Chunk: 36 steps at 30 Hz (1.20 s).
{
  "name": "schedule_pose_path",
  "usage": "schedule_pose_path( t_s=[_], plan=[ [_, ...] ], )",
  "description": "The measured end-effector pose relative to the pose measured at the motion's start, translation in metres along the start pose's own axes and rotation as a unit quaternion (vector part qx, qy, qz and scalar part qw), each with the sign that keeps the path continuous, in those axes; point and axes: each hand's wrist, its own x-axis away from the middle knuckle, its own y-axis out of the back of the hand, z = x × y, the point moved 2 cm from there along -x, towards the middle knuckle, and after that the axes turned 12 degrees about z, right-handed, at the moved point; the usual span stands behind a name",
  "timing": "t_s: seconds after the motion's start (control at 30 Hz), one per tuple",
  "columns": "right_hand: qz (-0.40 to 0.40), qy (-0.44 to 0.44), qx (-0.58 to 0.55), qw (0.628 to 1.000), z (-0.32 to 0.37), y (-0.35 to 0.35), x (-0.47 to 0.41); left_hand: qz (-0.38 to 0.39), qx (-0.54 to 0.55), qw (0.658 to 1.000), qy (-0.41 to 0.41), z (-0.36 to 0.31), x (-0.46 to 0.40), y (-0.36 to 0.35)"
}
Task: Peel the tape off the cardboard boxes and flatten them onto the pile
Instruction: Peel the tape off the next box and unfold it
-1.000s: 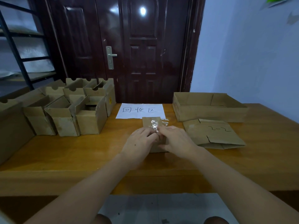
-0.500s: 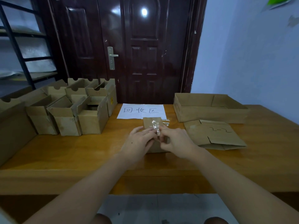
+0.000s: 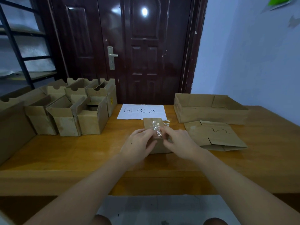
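Note:
A small closed cardboard box (image 3: 151, 123) stands on the wooden table (image 3: 81, 153) in front of me. A crumpled strip of clear tape (image 3: 156, 129) lifts off its top. My right hand (image 3: 178, 142) pinches the tape at its near end. My left hand (image 3: 139, 146) holds the box's left side, fingers touching the top edge beside the tape. To the right lies a flattened box (image 3: 215, 137) marked "2-2", the pile.
Several open-topped small boxes (image 3: 73, 114) stand grouped at the left. A shallow cardboard tray (image 3: 209, 109) sits at the back right. A white paper sheet (image 3: 141, 111) with handwriting lies behind the box. A dark door and a metal shelf are beyond the table.
The tape strip has come further off the box top. Both hands stayed on the box, with the left fingers shifting slightly along its top edge.

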Motion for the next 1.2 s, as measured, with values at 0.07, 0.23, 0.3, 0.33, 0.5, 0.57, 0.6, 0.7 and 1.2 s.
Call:
schedule_pose_path(
  t_s=[0.07, 0.23, 0.3, 0.33, 0.5, 0.57, 0.6, 0.7, 1.2],
  plan=[
    [0.003, 0.004, -0.008, 1.000, 0.000, 0.002, 0.000, 0.007, 0.010, 1.000, 0.014, 0.001, 0.001, 0.000],
    [0.017, 0.005, -0.002, 1.000, -0.001, 0.001, 0.000, -0.014, 0.014, 1.000, 0.019, -0.003, -0.001, 0.004],
    [0.022, 0.005, 0.005, 1.000, -0.001, 0.001, 0.000, -0.017, -0.005, 1.000, 0.015, -0.004, 0.000, 0.006],
    [0.019, 0.008, 0.011, 1.000, -0.001, 0.001, 0.000, -0.019, -0.010, 1.000, 0.008, -0.004, 0.000, 0.006],
    [-0.011, 0.028, 0.011, 0.999, -0.002, 0.000, -0.001, -0.029, -0.028, 0.999, -0.019, -0.003, 0.000, 0.004],
    [-0.010, 0.025, 0.011, 1.000, -0.002, 0.001, -0.001, -0.018, 0.002, 1.000, -0.016, -0.002, 0.000, 0.004],
    [-0.008, 0.022, 0.014, 1.000, -0.001, 0.001, -0.001, -0.008, 0.027, 1.000, -0.003, 0.000, 0.000, 0.005],
    [-0.005, 0.019, 0.013, 1.000, 0.000, 0.001, 0.000, -0.005, 0.036, 0.999, 0.011, 0.006, -0.002, 0.006],
    [0.022, 0.009, 0.018, 1.000, 0.001, 0.001, -0.001, 0.033, -0.076, 0.997, -0.010, 0.002, -0.008, 0.004]
  ],
)
